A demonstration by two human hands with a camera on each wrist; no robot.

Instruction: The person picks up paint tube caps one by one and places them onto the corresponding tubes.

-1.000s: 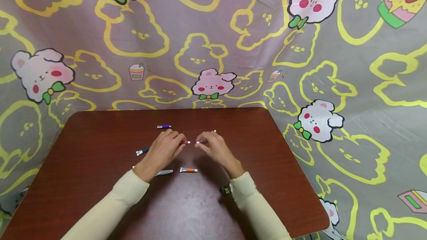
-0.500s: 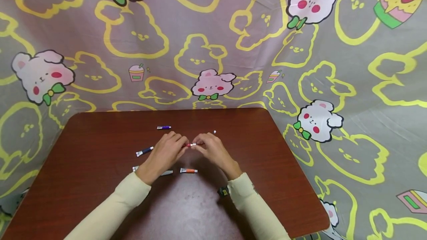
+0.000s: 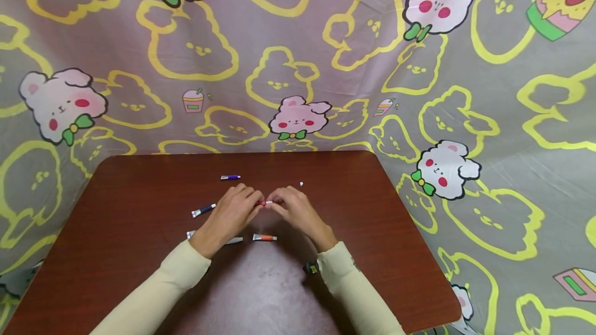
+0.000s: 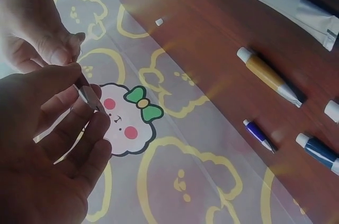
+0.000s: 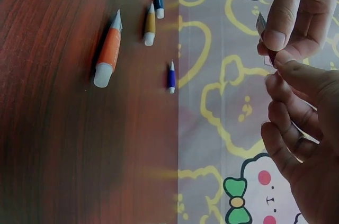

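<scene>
Above the table, my left hand (image 3: 235, 208) pinches a small red paint tube (image 3: 262, 202) between thumb and fingers. My right hand (image 3: 300, 211) meets it from the right, thumb and fingertip pinching the white cap (image 3: 269, 202) at the tube's end. In the left wrist view the tube's silvery tail (image 4: 88, 95) points out past the left fingers; most of its body is covered. The right wrist view shows the right thumb and forefinger against the front of the tube, the other fingers loosely bent. A loose white cap (image 3: 301, 184) lies behind the right hand.
Several other paint tubes lie on the brown table (image 3: 372, 273): purple (image 3: 230, 177), dark blue (image 3: 203, 211), orange (image 3: 265, 238), a white one (image 3: 234, 240) partly under the left arm, and an ochre one (image 4: 267, 75) hidden from the head view. A patterned cloth (image 3: 261, 25) hangs behind.
One second ago the hands were apart; the right hand has moved left, bringing the white cap it holds to the red tube's tip. Since half a second ago both hands have barely moved.
</scene>
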